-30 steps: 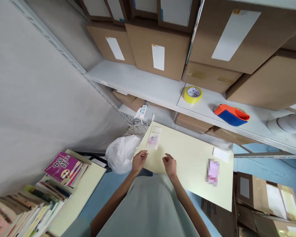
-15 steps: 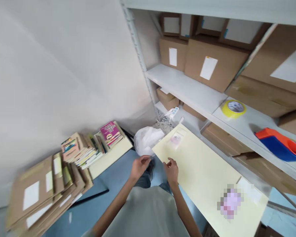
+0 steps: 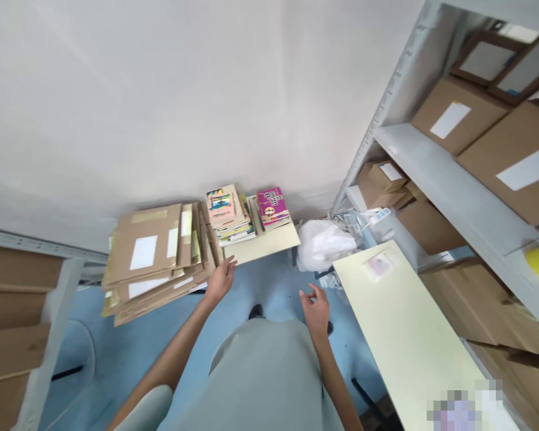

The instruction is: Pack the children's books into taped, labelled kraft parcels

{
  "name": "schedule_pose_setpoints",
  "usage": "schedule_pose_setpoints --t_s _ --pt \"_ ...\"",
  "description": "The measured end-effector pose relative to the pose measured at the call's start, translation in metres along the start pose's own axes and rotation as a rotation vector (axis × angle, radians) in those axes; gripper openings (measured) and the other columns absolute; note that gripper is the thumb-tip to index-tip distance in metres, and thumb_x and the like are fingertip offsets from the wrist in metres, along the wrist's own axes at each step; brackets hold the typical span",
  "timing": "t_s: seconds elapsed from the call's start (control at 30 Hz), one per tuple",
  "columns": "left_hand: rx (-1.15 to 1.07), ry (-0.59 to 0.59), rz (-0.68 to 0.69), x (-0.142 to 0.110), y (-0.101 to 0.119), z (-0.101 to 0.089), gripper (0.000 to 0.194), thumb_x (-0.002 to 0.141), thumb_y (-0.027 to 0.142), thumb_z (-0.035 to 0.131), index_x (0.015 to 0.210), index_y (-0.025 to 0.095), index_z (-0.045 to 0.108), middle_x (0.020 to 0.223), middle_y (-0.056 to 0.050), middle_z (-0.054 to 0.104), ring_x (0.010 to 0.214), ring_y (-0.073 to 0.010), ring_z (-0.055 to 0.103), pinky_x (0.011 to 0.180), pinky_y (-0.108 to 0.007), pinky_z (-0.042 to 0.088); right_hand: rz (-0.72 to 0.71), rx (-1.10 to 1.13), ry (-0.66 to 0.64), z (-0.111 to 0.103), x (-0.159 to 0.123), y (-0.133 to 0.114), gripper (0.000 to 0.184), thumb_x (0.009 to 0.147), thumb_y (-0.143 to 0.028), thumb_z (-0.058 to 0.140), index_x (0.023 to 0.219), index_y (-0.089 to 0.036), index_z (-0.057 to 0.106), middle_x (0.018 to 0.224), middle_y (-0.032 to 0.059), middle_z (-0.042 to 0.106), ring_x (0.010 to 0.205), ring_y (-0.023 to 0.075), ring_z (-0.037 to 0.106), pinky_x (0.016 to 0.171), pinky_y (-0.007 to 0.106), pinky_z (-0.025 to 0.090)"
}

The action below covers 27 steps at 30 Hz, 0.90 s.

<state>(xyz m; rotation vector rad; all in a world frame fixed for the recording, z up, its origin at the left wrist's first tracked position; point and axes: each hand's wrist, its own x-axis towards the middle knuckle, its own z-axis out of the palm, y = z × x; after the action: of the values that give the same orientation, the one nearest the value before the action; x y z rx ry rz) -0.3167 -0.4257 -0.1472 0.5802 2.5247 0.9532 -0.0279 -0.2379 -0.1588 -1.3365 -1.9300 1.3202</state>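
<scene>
One left hand [image 3: 221,280], 11 o'clock: fingers loosely spread, nothing seen in them; fingertips at the front edge of the small table [image 3: 269,243], contact I cannot tell. One right hand [image 3: 317,308], 1 o'clock: raised over the floor [image 3: 269,281], thumb and finger curled with a gap between, nothing visible in it. I read the clock from the grey shirt [image 3: 260,383], 12 straight ahead.

On the small table: one cardboard stack [image 3: 164,239], 10 o'clock, just beside the left hand, flat pieces I cannot count, several white labels [image 3: 144,252], print illegible. One book pile [image 3: 231,224], 11 o'clock, pink illustrated cover uppermost. One purple book [image 3: 273,206], 12 o'clock, atop others; pale characters, too blurred for me to read.

One white plastic bag [image 3: 321,242], 1 o'clock, contents unclear. One long table [image 3: 399,323], 2 o'clock, bearing one clear packet [image 3: 379,265] with pinkish print and one pixelated item [image 3: 456,416]. Right shelf [image 3: 417,149], 2 o'clock: brown cartons [image 3: 474,108], labels unreadable; one yellow roll [image 3: 538,263], partly out of view.
</scene>
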Motion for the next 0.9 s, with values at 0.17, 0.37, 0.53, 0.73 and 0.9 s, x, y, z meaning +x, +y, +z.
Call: schedule_pose_setpoints --t_s 0.17,0.37,0.53,0.73,0.9 --pt "0.428 0.05 -0.004 0.026 -0.114 -0.099 0.079 0.085 0.013 0.059 0.162 0.004 0.045 0.17 -0.027 0.044 0.157 -0.0399 0.045 0.128 -0.049 0.041 -0.028 -0.088 -0.021 0.072 -0.039 -0.021 0.054 0.091 -0.064 0.062 0.116 -0.018 0.077 0.098 0.0098 0.071 0.083 0.0249 0.074 0.083 0.04 0.065" --pt "0.677 -0.06 -0.044 0.054 -0.211 -0.179 0.111 0.075 0.013 0.073 0.171 -0.004 0.02 0.175 -0.042 0.009 0.165 -0.0546 0.011 0.13 -0.068 0.027 -0.083 -0.107 -0.114 0.132 -0.073 -0.054 0.052 0.092 -0.063 0.063 0.114 -0.018 0.078 0.097 0.0101 0.069 0.088 0.0265 0.074 0.083 0.042 0.067" --pt "0.7 -0.122 0.039 0.075 -0.241 -0.19 0.1 0.078 0.004 0.062 0.171 -0.002 0.025 0.177 -0.037 0.012 0.166 -0.0506 0.013 0.131 -0.064 0.027 -0.119 -0.128 -0.135 0.159 -0.086 -0.077 0.049 0.093 -0.061 0.063 0.114 -0.019 0.078 0.098 0.0092 0.069 0.086 0.0252 0.074 0.087 0.044 0.067" --pt "0.639 -0.059 0.119 0.078 -0.255 -0.18 0.083 0.086 0.001 0.047 0.167 -0.006 0.033 0.174 -0.038 0.023 0.165 -0.0489 0.025 0.127 -0.065 0.035 -0.141 -0.147 -0.139 0.167 -0.096 -0.086 0.047 0.093 -0.058 0.064 0.113 -0.018 0.079 0.098 0.009 0.07 0.086 0.0241 0.073 0.087 0.043 0.068" --pt "0.632 -0.02 0.175 0.071 -0.256 -0.177 0.073 0.089 0.001 0.039 0.162 -0.006 0.042 0.167 -0.042 0.036 0.159 -0.0475 0.039 0.12 -0.067 0.042 -0.157 -0.139 -0.166 0.177 -0.099 -0.093 0.044 0.091 -0.054 0.065 0.111 -0.018 0.08 0.095 0.0091 0.071 0.085 0.0248 0.074 0.085 0.043 0.068"
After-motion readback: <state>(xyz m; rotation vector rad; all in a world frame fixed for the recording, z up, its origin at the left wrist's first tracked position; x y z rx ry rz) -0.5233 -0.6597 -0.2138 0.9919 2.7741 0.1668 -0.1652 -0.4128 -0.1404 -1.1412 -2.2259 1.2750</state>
